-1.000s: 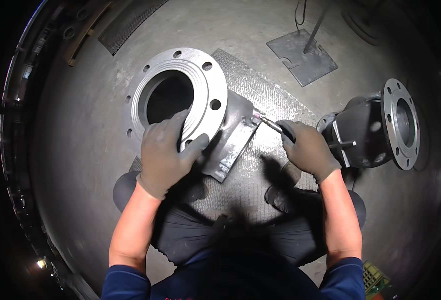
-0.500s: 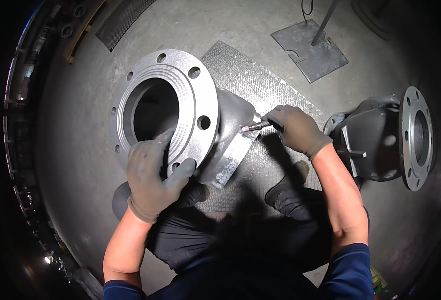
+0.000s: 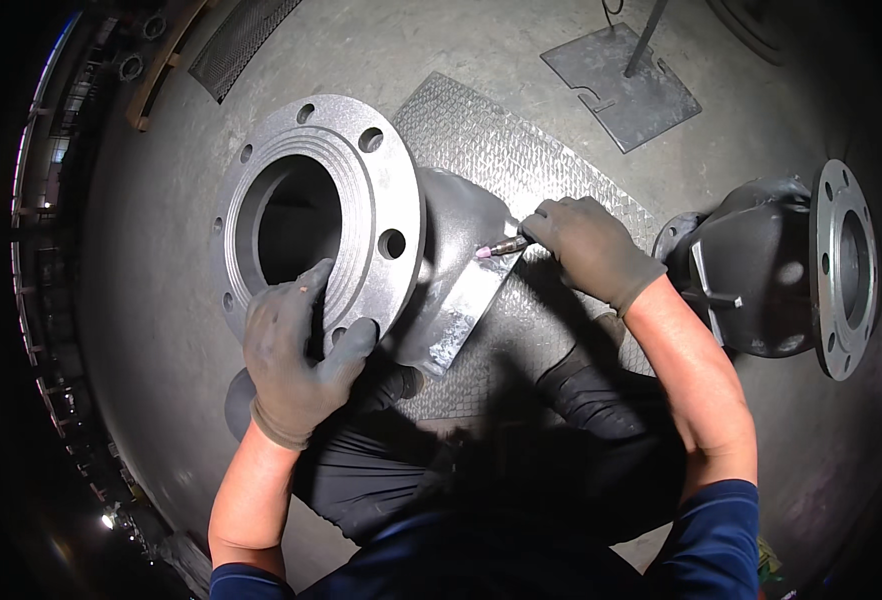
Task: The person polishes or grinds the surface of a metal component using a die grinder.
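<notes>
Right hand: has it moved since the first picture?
Yes, the right hand has moved left and slightly forward, judged against the floor plate.

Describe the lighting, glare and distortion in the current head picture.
Head view: glare whitens the floor plate near the right hand, with dark shadow below that hand; head view: the flange is brightly lit; head view: corners fall to black, and lines along the left edge bow.

A ring (image 3: 373, 215) is left of the middle, on the left end of a pipe (image 3: 456, 215), over a mat (image 3: 481, 130). The left hand (image 3: 296, 365) is on the ring's low edge. The right hand (image 3: 586, 250), right of the pipe, holds a tool (image 3: 509, 245). A second pipe (image 3: 761, 270) is far right, a plate (image 3: 616, 80) upper right.
</notes>
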A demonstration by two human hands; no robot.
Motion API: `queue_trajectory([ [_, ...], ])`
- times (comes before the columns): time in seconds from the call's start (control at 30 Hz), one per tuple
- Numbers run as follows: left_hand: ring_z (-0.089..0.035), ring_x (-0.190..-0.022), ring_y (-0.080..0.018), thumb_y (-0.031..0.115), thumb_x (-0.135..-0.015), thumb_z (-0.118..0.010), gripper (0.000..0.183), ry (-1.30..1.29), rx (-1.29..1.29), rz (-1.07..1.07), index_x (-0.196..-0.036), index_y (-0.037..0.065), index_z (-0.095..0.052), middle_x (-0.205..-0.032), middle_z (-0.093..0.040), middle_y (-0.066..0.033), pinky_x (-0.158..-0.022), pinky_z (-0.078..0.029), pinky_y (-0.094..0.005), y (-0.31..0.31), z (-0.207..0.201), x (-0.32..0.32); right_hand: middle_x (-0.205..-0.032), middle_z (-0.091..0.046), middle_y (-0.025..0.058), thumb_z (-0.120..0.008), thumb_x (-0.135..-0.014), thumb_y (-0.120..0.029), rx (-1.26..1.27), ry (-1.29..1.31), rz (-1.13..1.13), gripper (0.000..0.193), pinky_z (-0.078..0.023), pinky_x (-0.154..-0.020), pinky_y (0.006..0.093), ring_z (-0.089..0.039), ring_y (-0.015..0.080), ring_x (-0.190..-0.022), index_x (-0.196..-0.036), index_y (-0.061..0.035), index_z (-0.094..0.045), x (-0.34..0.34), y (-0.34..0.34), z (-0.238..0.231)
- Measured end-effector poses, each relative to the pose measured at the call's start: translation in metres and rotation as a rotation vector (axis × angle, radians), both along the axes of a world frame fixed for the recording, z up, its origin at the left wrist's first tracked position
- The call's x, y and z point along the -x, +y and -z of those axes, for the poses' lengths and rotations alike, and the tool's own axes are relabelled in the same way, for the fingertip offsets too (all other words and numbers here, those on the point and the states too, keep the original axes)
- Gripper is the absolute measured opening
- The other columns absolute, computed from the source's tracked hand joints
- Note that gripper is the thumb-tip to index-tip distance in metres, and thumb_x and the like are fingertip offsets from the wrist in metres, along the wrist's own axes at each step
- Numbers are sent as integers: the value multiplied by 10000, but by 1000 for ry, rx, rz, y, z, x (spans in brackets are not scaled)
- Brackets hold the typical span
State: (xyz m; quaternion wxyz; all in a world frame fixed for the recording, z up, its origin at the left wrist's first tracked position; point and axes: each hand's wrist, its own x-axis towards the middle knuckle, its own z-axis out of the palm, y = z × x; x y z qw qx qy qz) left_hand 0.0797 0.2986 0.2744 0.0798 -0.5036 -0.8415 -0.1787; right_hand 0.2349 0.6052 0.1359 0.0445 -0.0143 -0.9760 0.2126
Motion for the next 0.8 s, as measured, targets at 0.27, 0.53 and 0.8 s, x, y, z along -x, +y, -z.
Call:
queue_trajectory([
  [0.27, -680, -979, -359, 281, -759, -856, 589, -8, -2, -22, -1249, -17, -723, -1057, -733, -174, -939, -519, -442, 0, 0, -1, -1056, -661, 135, -700, -794, 9, -33, -47, -23, 411, -541, -887, 481, -664, 366, -1022, -1189, -97, -657, 3, -2, -12],
  [0.53, -684, -1031, -365, 320, -819, -837, 571, -29, 17, -36, -1264, -17, -720, -1103, -738, -187, -971, -517, -450, 1, -4, -4, -1059, -654, 159, -685, -767, 46, 96, -12, 111, 501, -542, -879, 493, -657, 387, -1014, -1251, -71, -628, -3, -25, 5],
  [0.8, -684, -952, -362, 323, -771, -857, 588, 2, -33, -9, -1233, -17, -726, -1033, -733, -177, -917, -522, -439, 1, 0, 0, -1068, -670, 185, -661, -820, 60, 106, -94, 162, 354, -562, -906, 494, -684, 394, -1018, -1165, -17, -667, -4, -32, -3],
])
